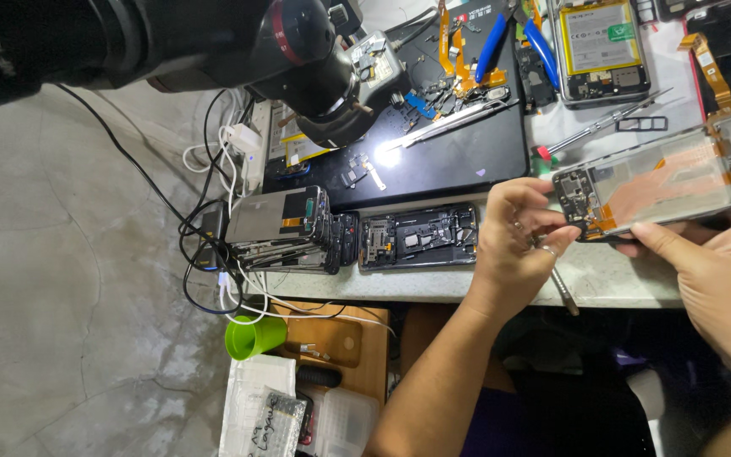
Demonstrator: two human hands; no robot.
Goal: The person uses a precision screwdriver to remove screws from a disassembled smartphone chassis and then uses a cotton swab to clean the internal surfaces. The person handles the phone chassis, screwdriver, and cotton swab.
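My right hand [725,283] holds an opened phone frame [662,182] with copper-coloured foil and an orange flex cable, lifted over the white bench edge. My left hand [518,245] pinches at the frame's lower left corner near the small circuit board, and a thin metal tool [563,288] hangs down from its fingers. Another opened phone [419,237] lies flat on the bench just left of my left hand.
A stack of phones [285,230] sits at the bench's left end beside tangled cables [213,245]. A black mat [458,152] carries tweezers [450,125], blue-handled pliers [491,46] and small parts. A microscope head [315,59] hangs above. A green cup [254,337] stands below.
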